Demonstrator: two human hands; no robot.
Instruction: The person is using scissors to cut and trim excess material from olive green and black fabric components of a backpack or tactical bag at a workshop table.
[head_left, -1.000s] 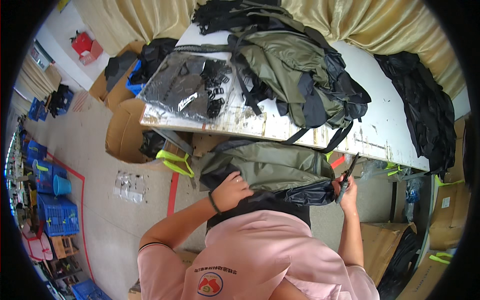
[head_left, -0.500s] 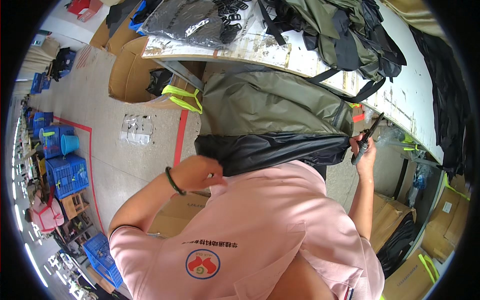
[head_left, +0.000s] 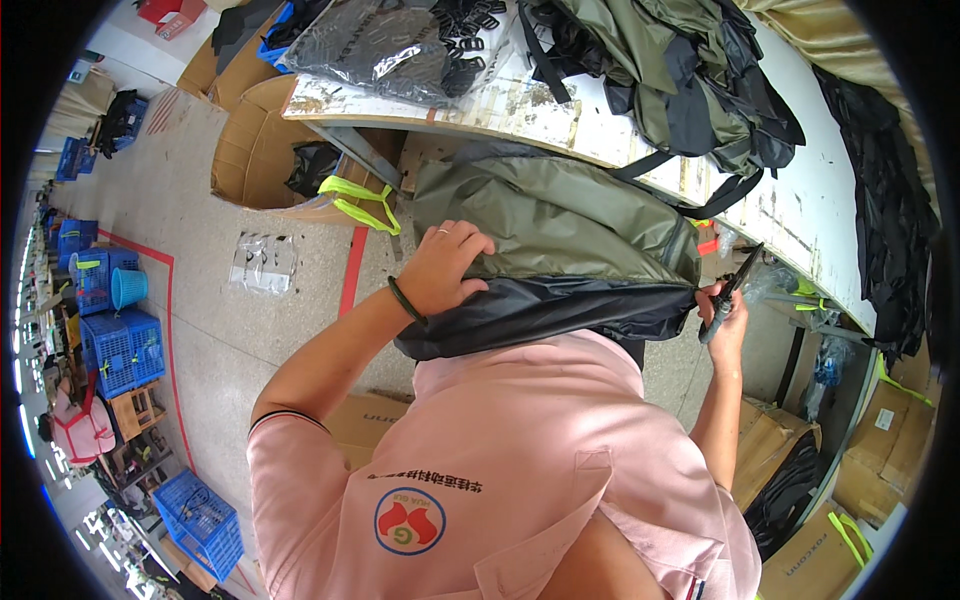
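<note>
An olive-green and black fabric bag (head_left: 560, 215) lies across my lap, its far part against the table edge. Its black section (head_left: 540, 312) is nearest my body, with a seam running between the colours. My left hand (head_left: 447, 268) rests over the bag's left part near that seam, fingers bent, thumb and forefinger apart. At the bag's right end, my right hand (head_left: 730, 325) is closed around black scissors (head_left: 738, 280), their blades pointing up and to the right. The thumb and fingertips of that hand touch the bag's corner.
A white worktable (head_left: 600, 115) ahead bears more olive and black bags (head_left: 690, 80) and a clear plastic package (head_left: 380, 50). An open cardboard box (head_left: 250, 150) stands to the left, other cartons (head_left: 885, 450) at right. Blue crates (head_left: 125, 350) stand beyond a red floor line.
My left hand has moved up and to the right from near my shirt onto the bag, its fingers opening out. The right hand keeps its hold on the scissors at nearly the same place.
</note>
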